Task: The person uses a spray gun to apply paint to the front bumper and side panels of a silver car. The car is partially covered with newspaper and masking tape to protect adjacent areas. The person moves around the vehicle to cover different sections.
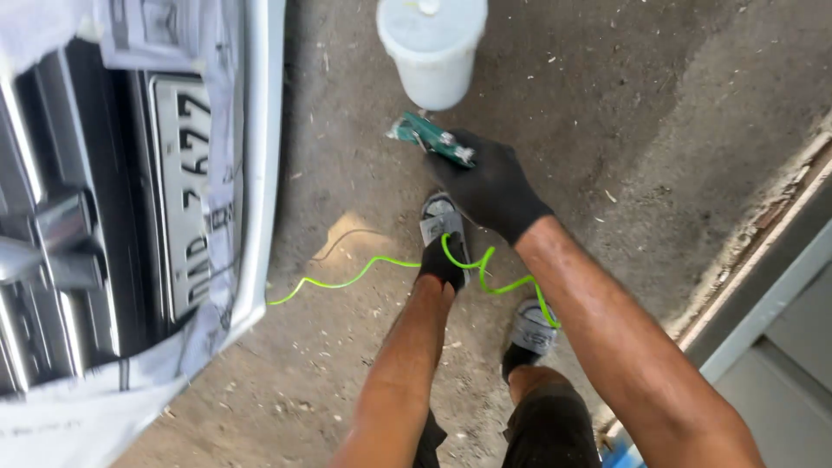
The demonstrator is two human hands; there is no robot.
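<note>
Black-gloved right hand (492,186) closed on a green tool (431,137), possibly a spray gun, above the concrete floor (607,104) just below a white bucket (432,48). Green hose (364,273) trails past my shoes. Left hand's grip: I cannot tell.

Right hand (490,186), black glove, grips green tool (431,137); left hand (440,264) on bright green hose (381,264); white bucket (432,48) beyond.
</note>
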